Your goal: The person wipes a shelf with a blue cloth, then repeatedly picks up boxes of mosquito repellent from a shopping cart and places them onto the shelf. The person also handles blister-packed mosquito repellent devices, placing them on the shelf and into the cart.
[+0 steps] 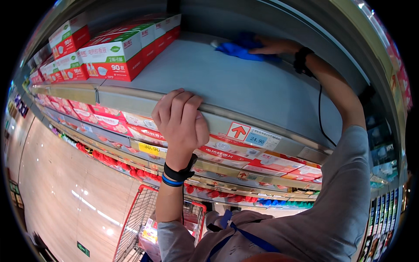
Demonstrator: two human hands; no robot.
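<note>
My right hand [273,45] reaches deep onto a grey shelf [209,74] and presses a crumpled blue cloth [239,49] against the surface near the back. Some of the fingers are hidden by the cloth and the angle. Curled over the shelf's front edge, my left hand [181,118] grips the shelf edge [218,114], its thumb on the front. A small whitish bit [214,43] shows at the left end of the cloth. Dark bands sit on both wrists, with a blue one on the left.
Red, white and green boxes [114,59] stand stacked on the shelf's left part. Price labels [253,136] line the front edge. More red boxes [227,153] fill the shelf below. A shopping cart [131,218] stands below left on the tiled floor [65,183]. A black cord [321,113] hangs from my right wrist.
</note>
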